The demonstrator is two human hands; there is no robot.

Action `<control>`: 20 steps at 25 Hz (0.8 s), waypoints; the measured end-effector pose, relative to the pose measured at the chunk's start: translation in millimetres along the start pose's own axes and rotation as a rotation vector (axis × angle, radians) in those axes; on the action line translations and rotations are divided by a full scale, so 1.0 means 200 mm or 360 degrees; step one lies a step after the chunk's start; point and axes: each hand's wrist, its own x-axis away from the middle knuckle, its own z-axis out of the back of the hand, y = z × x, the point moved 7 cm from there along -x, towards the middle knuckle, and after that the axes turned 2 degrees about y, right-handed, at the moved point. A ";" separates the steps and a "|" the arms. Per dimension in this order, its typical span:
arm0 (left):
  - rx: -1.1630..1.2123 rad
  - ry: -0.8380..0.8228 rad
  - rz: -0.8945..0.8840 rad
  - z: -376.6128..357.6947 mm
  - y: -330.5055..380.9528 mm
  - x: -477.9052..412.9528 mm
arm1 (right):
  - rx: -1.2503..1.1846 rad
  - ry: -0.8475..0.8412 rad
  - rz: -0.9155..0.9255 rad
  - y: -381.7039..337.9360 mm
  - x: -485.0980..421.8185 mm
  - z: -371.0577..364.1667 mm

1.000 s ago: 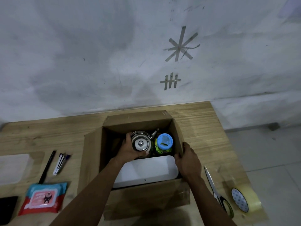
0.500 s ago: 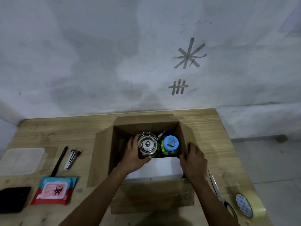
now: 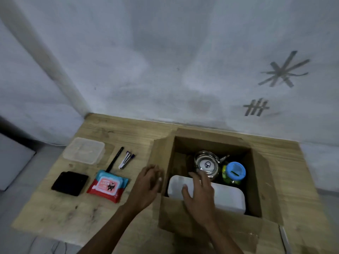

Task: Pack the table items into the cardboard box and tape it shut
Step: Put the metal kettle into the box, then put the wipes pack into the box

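The open cardboard box (image 3: 161, 156) stands right of centre on the wooden table (image 3: 119, 129). Inside it are a steel kettle (image 3: 207, 163), a jar with a blue lid (image 3: 234, 172) and a white container (image 3: 227, 197). My left hand (image 3: 146, 184) hovers empty just outside the box's left flap, fingers relaxed. Over the box's near left corner, above the white container, is my right hand (image 3: 200, 195), spread and holding nothing. Left of the box lie a wet-wipes pack (image 3: 108, 186), a black wallet (image 3: 69, 183), a black pen (image 3: 114, 159), several small pens (image 3: 126, 159) and a clear plastic container (image 3: 84, 150).
A wall with tape marks rises right behind the table. The tip of the scissors (image 3: 283, 235) shows at the lower right edge. Floor lies beyond the table's left and right ends.
My left hand has come out of the box, off the kettle, and moved left past the flap. My right hand left the box's right wall and moved over the white container. The view swung left.
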 end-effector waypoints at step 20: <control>-0.0053 -0.0006 0.0838 0.58 -1.19 0.25 | 0.1314 -0.0170 -0.0053 -0.62 -0.11 -0.62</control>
